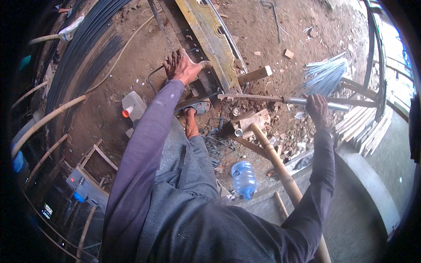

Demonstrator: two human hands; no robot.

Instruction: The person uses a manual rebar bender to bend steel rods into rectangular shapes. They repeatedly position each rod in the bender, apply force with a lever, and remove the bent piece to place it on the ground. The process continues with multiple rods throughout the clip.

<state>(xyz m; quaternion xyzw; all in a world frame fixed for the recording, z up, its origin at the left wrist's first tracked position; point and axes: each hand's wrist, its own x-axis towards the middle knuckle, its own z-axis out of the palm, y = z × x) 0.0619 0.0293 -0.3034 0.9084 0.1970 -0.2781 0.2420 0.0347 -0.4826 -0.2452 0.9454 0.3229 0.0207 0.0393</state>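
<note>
My left hand [186, 68] presses down at the steel bench, its fingers curled over a thin steel rod [150, 83] bent into a rectangular shape. Part of the rod is hidden under the hand. Out to the right, my right hand [319, 109] is wrapped round the pipe handle of a long bending lever [263, 97]. The lever's flat end reaches the near end of the bench [206, 74], close to a corner of the bent rod. A yellow worn steel beam [210, 39] runs along the bench's right side.
A wooden block [256, 75] juts from the beam. Bundled cut rods [326, 72] lie at right, long rebar [83, 57] at left. A bamboo pole [280, 166] slants beside my right arm. A blue water jug [244, 179] and my sandalled foot [199, 108] are below the bench.
</note>
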